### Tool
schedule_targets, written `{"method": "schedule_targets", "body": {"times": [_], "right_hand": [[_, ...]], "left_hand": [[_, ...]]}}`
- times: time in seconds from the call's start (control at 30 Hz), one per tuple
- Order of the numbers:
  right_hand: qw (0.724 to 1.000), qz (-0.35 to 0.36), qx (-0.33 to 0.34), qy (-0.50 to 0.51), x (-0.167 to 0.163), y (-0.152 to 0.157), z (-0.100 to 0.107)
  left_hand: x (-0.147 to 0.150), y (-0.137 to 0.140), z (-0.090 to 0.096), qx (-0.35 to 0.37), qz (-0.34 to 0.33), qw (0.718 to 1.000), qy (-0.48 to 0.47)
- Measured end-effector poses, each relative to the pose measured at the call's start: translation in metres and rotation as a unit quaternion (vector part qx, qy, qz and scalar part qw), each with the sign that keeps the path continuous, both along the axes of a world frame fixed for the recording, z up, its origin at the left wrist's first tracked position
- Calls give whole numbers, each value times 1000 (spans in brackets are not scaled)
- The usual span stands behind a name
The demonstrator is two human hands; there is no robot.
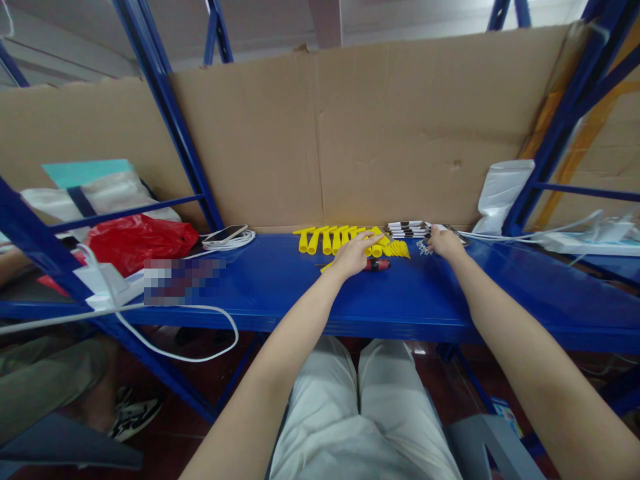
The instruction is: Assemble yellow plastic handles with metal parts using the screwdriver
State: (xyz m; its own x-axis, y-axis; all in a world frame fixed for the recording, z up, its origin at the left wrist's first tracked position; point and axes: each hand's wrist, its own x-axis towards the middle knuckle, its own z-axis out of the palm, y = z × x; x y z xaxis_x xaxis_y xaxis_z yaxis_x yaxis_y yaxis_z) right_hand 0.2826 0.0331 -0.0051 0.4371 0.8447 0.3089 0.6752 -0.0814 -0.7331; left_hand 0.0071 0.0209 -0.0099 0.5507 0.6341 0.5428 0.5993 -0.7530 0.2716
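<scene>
My left hand [356, 255] reaches over a row of yellow plastic pieces [327, 243] with tube-like ends, its fingers stretched out to the right. Under it lies a screwdriver [379, 265] with a red and black handle, partly covered by the hand. A yellow piece also shows beside the wrist. Smaller yellow parts [399, 249] are stacked to the right of the row. My right hand [447, 243] is at a small pile of silvery metal bits, perhaps screws [425, 249], with its fingers bent together; what they pinch is too small to see. White and black slim pieces [405, 229] lie behind.
A cardboard sheet [390, 133] backs the blue bench [280, 293]. On the left are a phone with a coiled white cable [230, 235], a red bag [140, 240] and a power strip. A white pouch [504, 193] stands right. Another person's leg [55, 373] shows lower left.
</scene>
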Motion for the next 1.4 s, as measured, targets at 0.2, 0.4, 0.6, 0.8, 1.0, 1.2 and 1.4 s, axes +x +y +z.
{"method": "schedule_targets", "body": {"times": [0.2, 0.4, 0.6, 0.8, 1.0, 1.2, 1.4], "right_hand": [[998, 21, -18, 57, -15, -5, 2], [993, 63, -14, 96, -22, -11, 2], [998, 48, 7, 33, -24, -12, 7], [986, 164, 9, 16, -51, -25, 14], [962, 261, -20, 77, -68, -32, 13], [948, 306, -13, 85, -68, -30, 12], [971, 199, 37, 126, -56, -23, 13]], "left_hand": [[0, 1, 0, 3, 3, 1000, 3], [0, 0, 0, 9, 2, 1000, 9], [1, -7, 3, 9, 18, 999, 49], [1, -12, 3, 25, 13, 996, 82], [2, -10, 2, 50, 21, 992, 112], [1, -10, 4, 68, 36, 988, 133], [-1, -11, 4, 58, 49, 987, 141]]}}
